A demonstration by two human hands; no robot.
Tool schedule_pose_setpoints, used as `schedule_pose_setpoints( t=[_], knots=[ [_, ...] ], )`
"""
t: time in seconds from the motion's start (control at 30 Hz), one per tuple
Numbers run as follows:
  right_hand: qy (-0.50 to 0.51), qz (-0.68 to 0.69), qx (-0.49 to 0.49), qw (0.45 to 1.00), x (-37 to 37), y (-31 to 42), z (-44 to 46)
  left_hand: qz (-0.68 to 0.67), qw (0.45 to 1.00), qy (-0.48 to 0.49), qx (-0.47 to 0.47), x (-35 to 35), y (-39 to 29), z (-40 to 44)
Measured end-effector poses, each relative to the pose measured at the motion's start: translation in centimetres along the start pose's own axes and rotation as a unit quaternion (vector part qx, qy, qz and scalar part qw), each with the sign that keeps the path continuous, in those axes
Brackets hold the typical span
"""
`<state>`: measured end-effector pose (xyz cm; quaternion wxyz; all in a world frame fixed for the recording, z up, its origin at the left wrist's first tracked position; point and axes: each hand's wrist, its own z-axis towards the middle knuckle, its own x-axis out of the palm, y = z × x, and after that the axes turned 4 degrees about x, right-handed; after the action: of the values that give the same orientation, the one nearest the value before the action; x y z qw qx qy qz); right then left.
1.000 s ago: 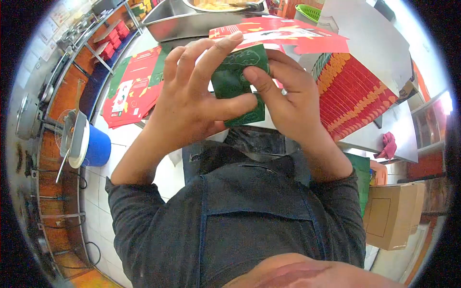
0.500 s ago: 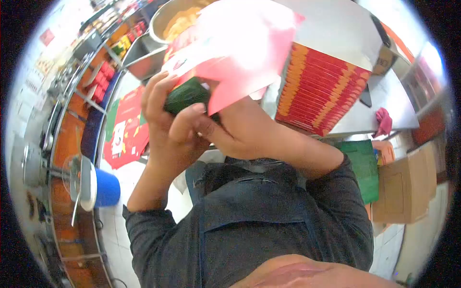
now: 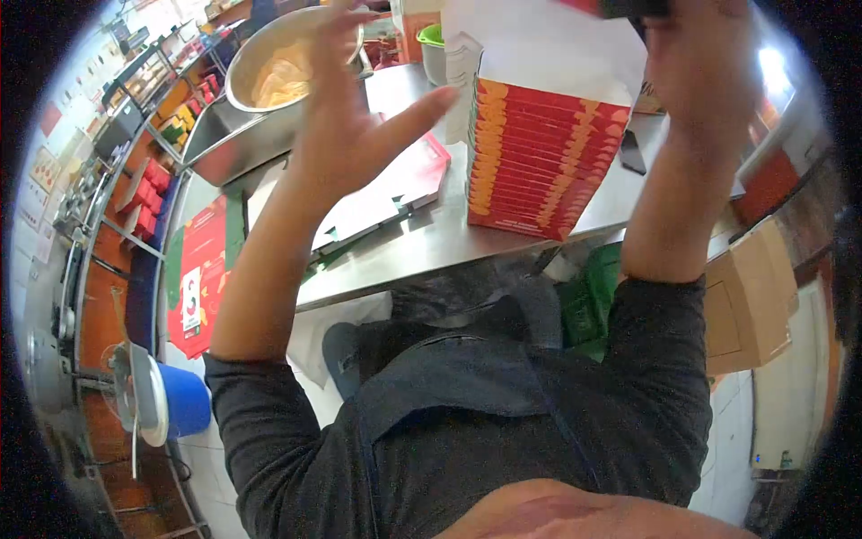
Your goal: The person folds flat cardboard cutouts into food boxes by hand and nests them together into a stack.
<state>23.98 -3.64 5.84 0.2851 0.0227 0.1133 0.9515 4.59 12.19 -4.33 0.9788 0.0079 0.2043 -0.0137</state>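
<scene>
My left hand (image 3: 355, 135) is raised over the metal table with thumb and fingers apart and nothing in it. At the top right my right hand (image 3: 709, 54) is blurred beside a dark and red piece (image 3: 620, 7) at the top of a tall stack; its grip is hard to make out. The stack of red and orange folded cartons (image 3: 548, 162) stands at the table's front edge, with white inner faces on top. Flat cartons (image 3: 382, 198), white side up, lie behind my left forearm. Red and green printed sheets (image 3: 205, 269) lie at the table's left end.
A steel bowl (image 3: 238, 76) with yellowish food rests over a metal basin (image 3: 215, 166) at the back left. A dark phone-like object (image 3: 632, 153) lies right of the stack. Below are a blue bucket (image 3: 184, 400), a green crate (image 3: 597, 296) and a cardboard box (image 3: 750, 301).
My hands have moved apart, the left up and open, the right over to the top of the stack. The folded green and red carton has left my left hand. The view has shifted.
</scene>
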Motion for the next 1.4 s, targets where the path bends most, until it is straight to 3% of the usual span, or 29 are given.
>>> schedule_pose_setpoints(
  t=[0.03,0.13,0.23,0.3,0.33,0.4,0.57,0.67,0.77,0.93,1.0,1.1,1.2,1.3,1.4],
  knots=[
    [-0.018,-0.004,-0.014,1.000,-1.2,0.3,0.6,-0.100,0.994,0.028,-0.025,2.5,1.6,0.5],
    [-0.008,-0.022,0.000,1.000,-2.9,1.1,1.1,0.055,0.989,0.128,0.054,6.8,3.9,1.1],
    [0.083,-0.026,0.016,0.996,-4.4,0.7,0.3,0.080,0.964,0.218,0.127,9.3,6.7,1.2],
    [0.130,-0.018,0.024,0.991,-4.8,-0.1,-0.4,0.076,0.970,0.196,0.119,9.8,6.9,0.5],
    [0.126,0.022,0.048,0.991,-5.0,-1.0,-0.6,0.074,0.973,0.187,0.116,9.9,7.0,0.5],
    [0.082,-0.033,0.133,0.987,-4.4,-2.1,-1.2,0.086,0.974,0.163,0.130,9.7,6.2,0.4],
    [0.246,-0.145,0.244,0.927,-5.1,-4.1,-0.6,0.109,0.978,0.130,0.123,7.7,0.4,0.0],
    [0.276,-0.089,0.231,0.929,-5.5,-3.8,-0.3,0.044,0.982,0.163,0.089,7.4,-1.8,0.1],
    [0.174,-0.167,0.136,0.961,-3.9,-1.1,-1.1,0.029,0.984,0.164,0.064,8.2,-1.9,0.4],
    [0.177,-0.251,0.200,0.930,-2.5,1.2,-0.8,0.040,0.976,0.215,0.023,9.3,-3.7,1.5],
    [0.206,-0.283,0.289,0.891,-2.2,1.4,0.1,0.020,0.961,0.276,-0.002,9.1,-4.8,2.7],
    [0.297,-0.279,0.277,0.870,-2.3,1.0,0.6,0.052,0.958,0.283,0.017,9.4,-5.2,3.6],
    [0.303,-0.222,0.335,0.864,-2.4,-0.8,0.7,-0.001,0.960,0.278,0.007,8.5,-5.5,4.1],
    [0.327,-0.282,0.257,0.865,-3.1,-1.4,0.4,0.039,0.929,0.369,0.000,5.8,-5.3,4.9],
    [0.345,-0.272,0.288,0.851,-3.2,-1.7,0.4,-0.021,0.917,0.398,-0.008,5.3,-3.4,4.5]
  ],
)
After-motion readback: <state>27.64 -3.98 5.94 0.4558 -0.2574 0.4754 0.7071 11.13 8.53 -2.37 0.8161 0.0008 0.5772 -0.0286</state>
